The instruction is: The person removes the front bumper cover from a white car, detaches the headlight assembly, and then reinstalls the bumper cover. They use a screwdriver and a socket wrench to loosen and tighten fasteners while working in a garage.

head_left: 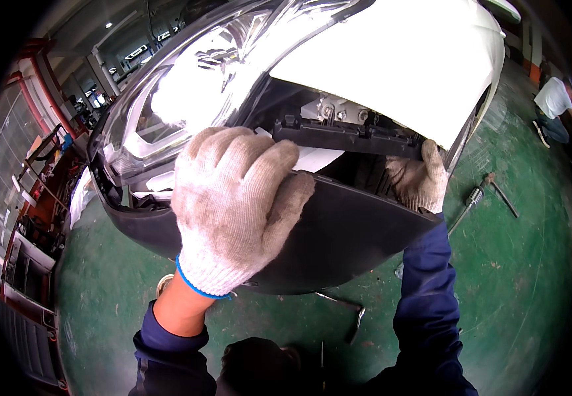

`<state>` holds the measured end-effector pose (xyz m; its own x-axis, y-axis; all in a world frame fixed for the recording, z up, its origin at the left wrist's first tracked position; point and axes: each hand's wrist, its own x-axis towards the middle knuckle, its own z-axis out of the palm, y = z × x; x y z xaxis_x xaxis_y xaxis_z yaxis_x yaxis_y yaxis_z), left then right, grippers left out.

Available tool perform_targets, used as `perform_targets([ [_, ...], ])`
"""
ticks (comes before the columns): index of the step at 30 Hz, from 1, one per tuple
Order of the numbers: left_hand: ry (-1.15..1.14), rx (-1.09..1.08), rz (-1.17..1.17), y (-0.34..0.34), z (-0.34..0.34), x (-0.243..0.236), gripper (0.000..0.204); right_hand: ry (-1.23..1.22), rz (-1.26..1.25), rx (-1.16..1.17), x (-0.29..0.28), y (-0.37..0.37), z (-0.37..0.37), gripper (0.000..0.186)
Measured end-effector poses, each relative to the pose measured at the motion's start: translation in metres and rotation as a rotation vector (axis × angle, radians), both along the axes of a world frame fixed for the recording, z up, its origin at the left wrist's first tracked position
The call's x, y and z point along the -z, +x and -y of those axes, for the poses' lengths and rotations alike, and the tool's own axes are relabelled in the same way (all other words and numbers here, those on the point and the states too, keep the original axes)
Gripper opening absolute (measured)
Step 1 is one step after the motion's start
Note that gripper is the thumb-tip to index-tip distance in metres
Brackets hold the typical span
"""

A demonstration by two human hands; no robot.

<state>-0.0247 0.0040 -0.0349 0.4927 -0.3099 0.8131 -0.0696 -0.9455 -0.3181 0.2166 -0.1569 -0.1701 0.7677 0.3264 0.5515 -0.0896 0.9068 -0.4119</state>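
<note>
My gloved left hand is curled over the upper edge of the black bumper, below the clear headlight. My gloved right hand is in the gap at the bumper's right end, its thumb up against the right end of a black plastic bracket under the white fender; its other fingers are partly hidden. Behind the bracket, bolted metal fittings show.
Metal tools and a bent bar lie on the green floor. A person in a white top crouches at the far right. Cluttered red racks stand along the left.
</note>
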Motion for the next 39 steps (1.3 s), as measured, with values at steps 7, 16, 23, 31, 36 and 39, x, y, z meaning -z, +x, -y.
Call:
perform_targets([
  [7, -0.002, -0.011, -0.01, 0.0, 0.0, 0.0, 0.032, 0.002, -0.003, -0.011, 0.002, 0.003, 0.001, 0.053],
  [16, 0.009, -0.009, -0.019, 0.0, 0.002, 0.0, 0.029, 0.005, 0.107, -0.087, 0.007, 0.011, 0.007, 0.051],
  [23, 0.015, -0.025, -0.022, 0.0, 0.004, 0.0, 0.026, -0.049, 0.027, -0.089, 0.004, 0.008, 0.01, 0.049],
  [31, -0.012, -0.036, -0.054, -0.001, 0.011, 0.0, 0.023, 0.055, -0.042, -0.251, 0.013, 0.007, 0.008, 0.044],
  [36, -0.014, -0.095, -0.108, -0.002, 0.015, -0.002, 0.025, -0.212, -0.125, -0.152, 0.015, 0.001, 0.034, 0.043],
  [39, -0.069, -0.097, -0.106, -0.006, 0.015, 0.002, 0.023, -0.447, 0.071, -0.081, 0.031, 0.008, 0.061, 0.052],
])
